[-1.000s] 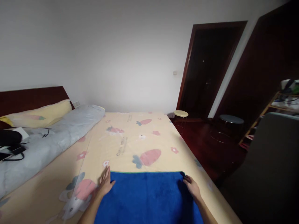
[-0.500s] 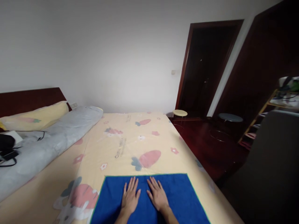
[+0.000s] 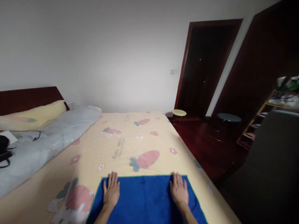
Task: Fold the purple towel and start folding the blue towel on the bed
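A blue towel (image 3: pixel 143 199) with a thin green border lies spread flat at the near side of the bed; its lower part runs out of view. My left hand (image 3: pixel 111 190) rests palm down near the towel's far left corner, fingers stretched out and tips just past the far edge. Close to the far right corner, my right hand (image 3: pixel 179 189) lies flat in the same way, its fingertips at the edge. Neither hand holds anything. Some faint creases show in the towel between them.
The bed sheet (image 3: pixel 135 140) is pale yellow with carrot prints. A rolled grey quilt (image 3: pixel 70 130) and a yellow pillow (image 3: pixel 39 115) lie at left. Beyond the bed's right side stand a yellow stool (image 3: pixel 178 112), a grey stool (image 3: pixel 229 117) and a dark chair back (image 3: pixel 268 161).
My hands have slid apart over the towel, from near its middle out towards the two far corners. The view has shifted slightly.
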`<state>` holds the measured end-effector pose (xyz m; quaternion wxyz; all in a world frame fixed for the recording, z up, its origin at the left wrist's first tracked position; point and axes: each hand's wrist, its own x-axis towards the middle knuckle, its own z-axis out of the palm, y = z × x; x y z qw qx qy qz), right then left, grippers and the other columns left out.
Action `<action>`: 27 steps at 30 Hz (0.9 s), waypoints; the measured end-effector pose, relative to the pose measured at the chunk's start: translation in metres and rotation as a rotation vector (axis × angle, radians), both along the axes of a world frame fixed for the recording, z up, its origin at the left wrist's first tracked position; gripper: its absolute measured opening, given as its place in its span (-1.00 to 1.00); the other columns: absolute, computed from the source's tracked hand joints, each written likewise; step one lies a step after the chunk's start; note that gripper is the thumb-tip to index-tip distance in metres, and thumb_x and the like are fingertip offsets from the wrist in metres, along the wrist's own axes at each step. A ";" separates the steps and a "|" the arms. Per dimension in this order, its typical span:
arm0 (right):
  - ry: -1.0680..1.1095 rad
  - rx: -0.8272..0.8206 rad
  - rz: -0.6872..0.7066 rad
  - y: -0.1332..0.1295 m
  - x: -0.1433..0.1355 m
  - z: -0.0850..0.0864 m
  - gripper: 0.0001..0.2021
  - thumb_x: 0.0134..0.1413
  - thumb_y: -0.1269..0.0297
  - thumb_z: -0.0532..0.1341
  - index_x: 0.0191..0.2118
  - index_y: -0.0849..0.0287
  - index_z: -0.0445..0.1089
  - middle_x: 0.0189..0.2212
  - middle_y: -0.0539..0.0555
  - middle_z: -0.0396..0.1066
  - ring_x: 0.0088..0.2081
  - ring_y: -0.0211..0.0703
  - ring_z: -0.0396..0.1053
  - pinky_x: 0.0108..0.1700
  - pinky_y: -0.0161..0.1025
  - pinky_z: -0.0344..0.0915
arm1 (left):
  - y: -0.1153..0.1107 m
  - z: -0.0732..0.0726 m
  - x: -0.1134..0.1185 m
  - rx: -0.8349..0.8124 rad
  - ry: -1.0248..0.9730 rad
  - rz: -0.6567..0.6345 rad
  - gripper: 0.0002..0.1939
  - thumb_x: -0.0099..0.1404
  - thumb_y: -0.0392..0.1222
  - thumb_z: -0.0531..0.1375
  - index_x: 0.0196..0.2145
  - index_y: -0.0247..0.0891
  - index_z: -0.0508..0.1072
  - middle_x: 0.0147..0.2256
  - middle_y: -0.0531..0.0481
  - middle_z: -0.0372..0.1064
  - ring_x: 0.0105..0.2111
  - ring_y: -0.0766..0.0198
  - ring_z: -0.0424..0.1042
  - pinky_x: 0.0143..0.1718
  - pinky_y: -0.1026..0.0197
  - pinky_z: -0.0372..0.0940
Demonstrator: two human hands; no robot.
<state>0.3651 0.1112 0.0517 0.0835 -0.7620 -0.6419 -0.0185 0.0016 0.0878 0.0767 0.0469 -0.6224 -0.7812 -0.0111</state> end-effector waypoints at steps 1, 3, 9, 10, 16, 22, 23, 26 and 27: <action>0.056 0.001 0.096 -0.003 -0.025 0.005 -0.43 0.25 0.20 -0.18 0.30 0.37 -0.02 0.31 0.27 -0.04 0.34 0.05 -0.11 0.33 0.10 -0.18 | 0.000 -0.001 0.022 0.037 -0.035 -0.094 -0.44 0.37 -0.20 -0.26 0.31 -0.18 -0.14 0.36 0.02 -0.25 0.36 0.14 -0.28 0.32 -0.17 -0.23; 0.200 -0.020 0.411 -0.012 -0.073 0.011 -0.46 0.26 0.26 -0.22 0.33 0.18 -0.07 0.33 0.10 -0.06 0.35 -0.09 -0.13 0.33 0.01 -0.13 | 0.000 -0.009 0.067 0.041 -0.132 -0.312 -0.44 0.37 -0.24 -0.29 0.31 -0.16 -0.20 0.36 0.07 -0.25 0.36 0.22 -0.26 0.32 -0.03 -0.15; 0.295 -0.123 0.550 -0.030 -0.107 0.006 -0.46 0.26 0.08 -0.11 0.32 0.07 -0.04 0.34 0.07 -0.11 0.35 -0.05 -0.15 0.34 0.05 -0.14 | -0.011 -0.029 0.105 -0.041 -0.206 -0.335 -0.47 0.40 -0.04 -0.25 0.30 0.00 -0.17 0.35 0.11 -0.17 0.34 0.20 -0.14 0.31 -0.11 -0.09; 0.270 -0.103 0.488 -0.029 -0.091 0.005 -0.45 0.26 0.02 -0.12 0.31 0.06 -0.02 0.34 0.07 -0.11 0.35 -0.04 -0.16 0.34 0.07 -0.16 | -0.012 -0.028 0.092 -0.030 -0.196 -0.276 -0.46 0.40 0.00 -0.24 0.30 0.00 -0.15 0.35 0.10 -0.19 0.34 0.18 -0.14 0.31 -0.14 -0.11; 0.104 -0.091 0.075 -0.029 0.059 -0.014 -0.36 0.22 -0.07 -0.16 0.33 0.14 -0.08 0.35 0.11 -0.12 0.36 -0.06 -0.21 0.34 0.08 -0.21 | -0.022 -0.004 -0.030 -0.100 -0.101 0.040 -0.39 0.37 0.10 -0.20 0.31 -0.08 -0.13 0.36 0.04 -0.25 0.35 0.16 -0.20 0.31 -0.18 -0.19; 0.097 0.005 0.051 -0.046 0.089 -0.012 -0.32 0.19 -0.09 -0.16 0.31 0.19 0.00 0.33 0.14 -0.06 0.35 0.01 -0.17 0.33 0.14 -0.17 | -0.046 0.005 -0.036 -0.038 0.000 0.029 -0.38 0.36 0.05 -0.19 0.31 -0.18 -0.17 0.36 0.02 -0.26 0.36 0.13 -0.24 0.32 -0.22 -0.31; 0.104 0.055 0.075 -0.051 0.070 -0.009 -0.33 0.19 -0.08 -0.14 0.31 0.20 0.02 0.33 0.15 -0.06 0.34 0.04 -0.15 0.33 0.15 -0.16 | -0.051 0.003 -0.016 -0.003 -0.012 -0.022 -0.40 0.37 0.00 -0.21 0.31 -0.19 -0.18 0.36 0.03 -0.26 0.36 0.13 -0.24 0.33 -0.21 -0.29; 0.191 0.148 0.272 -0.071 -0.013 -0.009 -0.45 0.24 0.08 -0.13 0.30 0.13 0.05 0.32 0.08 -0.05 0.33 0.01 -0.10 0.31 0.11 -0.04 | -0.068 -0.012 0.061 0.006 -0.137 -0.203 -0.44 0.36 -0.14 -0.25 0.30 -0.13 -0.22 0.35 0.11 -0.25 0.35 0.20 -0.21 0.33 -0.11 -0.18; 0.232 0.133 0.350 -0.079 -0.041 -0.014 -0.48 0.24 0.16 -0.13 0.30 0.05 0.03 0.31 0.03 -0.05 0.32 -0.01 -0.07 0.29 0.08 0.01 | -0.074 -0.021 0.086 -0.032 -0.193 -0.256 -0.44 0.35 -0.18 -0.24 0.29 -0.10 -0.22 0.34 0.14 -0.25 0.35 0.22 -0.19 0.34 -0.08 -0.14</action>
